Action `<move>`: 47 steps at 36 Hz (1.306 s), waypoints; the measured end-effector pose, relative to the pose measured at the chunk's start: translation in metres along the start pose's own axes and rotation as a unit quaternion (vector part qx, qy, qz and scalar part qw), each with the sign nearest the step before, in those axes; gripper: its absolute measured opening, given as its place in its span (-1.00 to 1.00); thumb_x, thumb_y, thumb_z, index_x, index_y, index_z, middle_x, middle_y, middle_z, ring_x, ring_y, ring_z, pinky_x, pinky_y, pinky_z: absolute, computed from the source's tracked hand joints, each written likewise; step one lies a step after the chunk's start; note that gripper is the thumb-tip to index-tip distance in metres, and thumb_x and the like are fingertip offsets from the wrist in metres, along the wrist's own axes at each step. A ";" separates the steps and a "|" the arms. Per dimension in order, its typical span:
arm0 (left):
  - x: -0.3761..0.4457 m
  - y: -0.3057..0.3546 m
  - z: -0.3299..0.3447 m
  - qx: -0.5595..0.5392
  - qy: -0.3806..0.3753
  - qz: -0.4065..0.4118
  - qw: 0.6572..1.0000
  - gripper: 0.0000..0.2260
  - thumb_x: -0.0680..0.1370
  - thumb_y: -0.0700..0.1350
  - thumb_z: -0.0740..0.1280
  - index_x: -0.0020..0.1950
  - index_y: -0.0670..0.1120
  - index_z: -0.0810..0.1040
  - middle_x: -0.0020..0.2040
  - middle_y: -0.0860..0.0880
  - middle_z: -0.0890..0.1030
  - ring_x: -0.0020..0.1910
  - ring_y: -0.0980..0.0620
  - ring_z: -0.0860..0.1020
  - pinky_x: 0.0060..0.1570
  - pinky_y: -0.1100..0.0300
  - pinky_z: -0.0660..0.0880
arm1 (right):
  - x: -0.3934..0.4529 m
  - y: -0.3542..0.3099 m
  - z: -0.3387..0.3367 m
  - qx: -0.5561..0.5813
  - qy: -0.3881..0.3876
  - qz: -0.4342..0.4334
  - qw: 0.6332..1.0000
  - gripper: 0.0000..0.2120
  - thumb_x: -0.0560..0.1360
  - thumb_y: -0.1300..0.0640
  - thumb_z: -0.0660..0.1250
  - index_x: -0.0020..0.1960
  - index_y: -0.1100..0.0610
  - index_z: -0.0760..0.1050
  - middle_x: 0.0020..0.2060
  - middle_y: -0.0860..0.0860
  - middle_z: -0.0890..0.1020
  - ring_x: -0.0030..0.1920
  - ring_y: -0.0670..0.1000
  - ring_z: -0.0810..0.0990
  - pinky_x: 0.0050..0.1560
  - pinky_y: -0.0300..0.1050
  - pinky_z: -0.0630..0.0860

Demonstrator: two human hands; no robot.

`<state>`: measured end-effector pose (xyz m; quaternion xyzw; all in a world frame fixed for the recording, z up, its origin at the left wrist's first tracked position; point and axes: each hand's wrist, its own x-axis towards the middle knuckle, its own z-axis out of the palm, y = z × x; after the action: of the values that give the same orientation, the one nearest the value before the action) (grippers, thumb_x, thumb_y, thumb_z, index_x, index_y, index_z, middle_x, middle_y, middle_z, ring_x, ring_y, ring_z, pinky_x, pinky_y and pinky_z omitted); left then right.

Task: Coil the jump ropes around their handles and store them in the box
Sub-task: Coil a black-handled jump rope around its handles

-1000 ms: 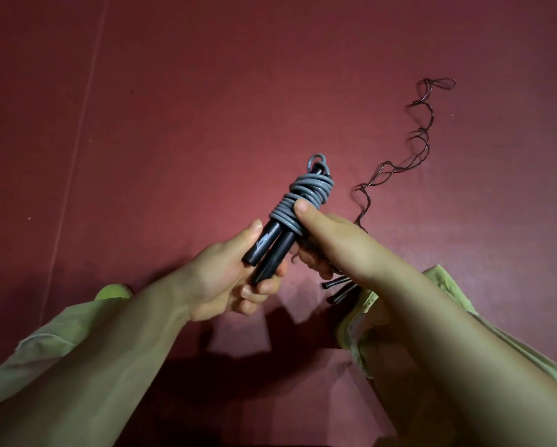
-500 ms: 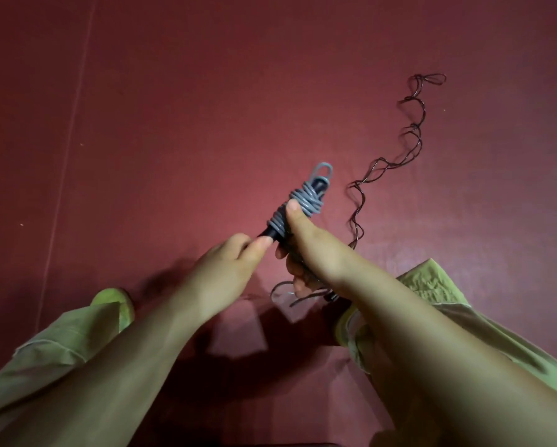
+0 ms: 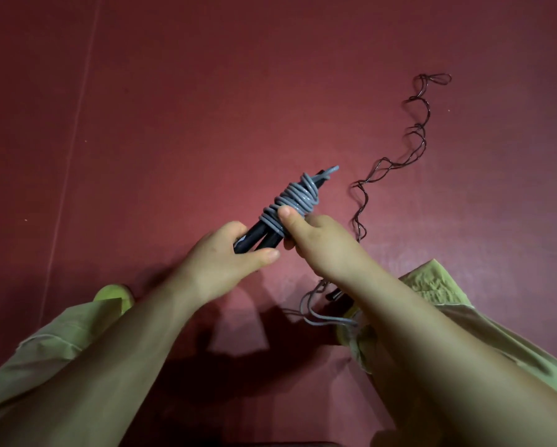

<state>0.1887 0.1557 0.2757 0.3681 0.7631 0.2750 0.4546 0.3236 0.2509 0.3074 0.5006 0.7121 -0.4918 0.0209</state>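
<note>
My right hand (image 3: 328, 243) grips the wrapped bundle, thumb pressed flat on the grey coils (image 3: 295, 201) to pin the last turn. My left hand (image 3: 228, 256) is curled round the butt ends of the two black handles (image 3: 258, 237), which lie side by side and point up and to the right. The grey rope is wound tight around the upper half of the handles, with a short loop (image 3: 332, 170) poking out past the tips.

I judge the coiling of this rope nearly done; the step now is securing the free end. I'd keep the thumb down until the tail is tucked under a turn, or the coils will spring loose.

A second, thin dark rope (image 3: 416, 150) lies kinked on the red floor (image 3: 174, 108) to the right, uncoiled; its handles (image 3: 333, 295) seem to lie under my right forearm, beside some loose grey cord (image 3: 322, 321). No box is in view.
</note>
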 end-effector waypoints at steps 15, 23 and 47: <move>-0.011 0.011 -0.005 -0.512 -0.331 -0.172 0.774 -0.47 0.43 0.35 0.11 -0.22 -0.11 0.53 -0.47 0.04 0.31 -0.55 0.15 0.26 -0.54 0.31 0.18 | 0.003 0.001 -0.013 0.140 -0.095 -0.021 0.985 -0.52 0.62 -0.21 0.03 -0.32 0.09 0.35 -0.57 -0.10 0.24 -0.51 -0.03 0.17 -0.41 -0.09 0.12; -0.011 0.013 0.002 -0.324 -0.215 -0.133 0.912 -0.47 0.52 0.30 -0.02 -0.16 -0.13 0.45 -0.44 0.02 0.32 -0.49 0.10 0.21 -0.40 0.19 0.18 | -0.006 -0.002 -0.018 -0.077 -0.031 0.006 0.997 -0.35 0.55 -0.34 -0.09 -0.31 0.16 0.42 -0.44 0.07 0.51 -0.33 0.12 0.58 -0.17 -0.04 0.47; -0.004 -0.001 0.003 -0.172 -0.094 -0.004 0.981 -0.55 0.12 0.18 0.43 -0.16 -0.06 0.47 -0.31 0.03 0.49 -0.27 0.05 0.41 -0.23 0.12 0.35 | 0.000 0.002 -0.006 0.156 -0.088 -0.044 0.983 -0.70 0.38 -0.10 0.20 -0.42 0.00 0.22 -0.54 -0.15 0.20 -0.53 -0.12 0.12 -0.51 -0.24 0.10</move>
<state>0.1925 0.1521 0.2756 0.3058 0.6598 0.3647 0.5816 0.3278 0.2552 0.3085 0.4213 0.6429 -0.6394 -0.0167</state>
